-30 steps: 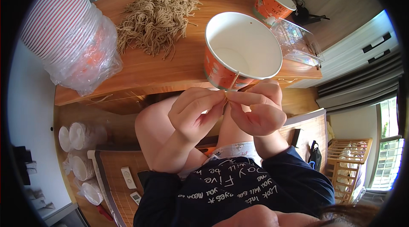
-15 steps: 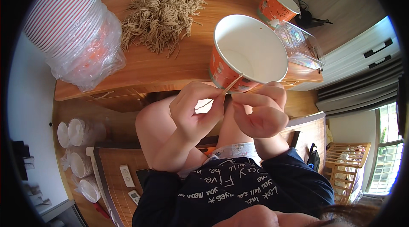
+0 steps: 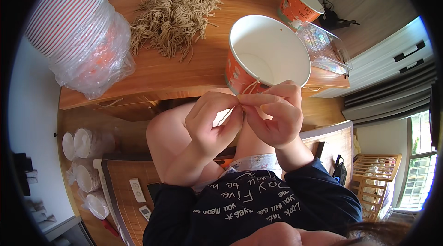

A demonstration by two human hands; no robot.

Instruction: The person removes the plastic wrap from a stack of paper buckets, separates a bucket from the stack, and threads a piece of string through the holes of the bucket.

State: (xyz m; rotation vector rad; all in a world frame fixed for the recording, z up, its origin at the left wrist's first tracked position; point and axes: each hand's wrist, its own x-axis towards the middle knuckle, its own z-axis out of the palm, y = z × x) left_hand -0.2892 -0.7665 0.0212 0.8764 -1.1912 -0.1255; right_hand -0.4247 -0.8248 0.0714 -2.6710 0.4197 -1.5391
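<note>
A large orange paper bucket [image 3: 236, 71] with a white inside stands tilted toward me at the table's front edge. A thin beige string [image 3: 251, 87] passes through the near side of its rim, and its strands run down to my fingers. My left hand [image 3: 208, 117] pinches the string between thumb and forefinger. Meeting it just below the bucket, my right hand [image 3: 276, 115] is also closed in a pinch on the string, fingertips touching those of the left. The exact crossing of the strands is hidden behind the fingertips.
On the wooden table [image 3: 184, 77] lies a heap of beige strings [image 3: 175, 19]. A tall stack of nested buckets [image 3: 69, 19] in clear plastic stands left. Behind on the right are a smaller-looking orange bucket [image 3: 300, 8] and a clear plastic box [image 3: 325, 49]. Wrapped white tubs [image 3: 87, 176] sit low left.
My right hand has moved left, so its fingertips now meet those of my left hand at the string. The bucket has shifted very slightly left.
</note>
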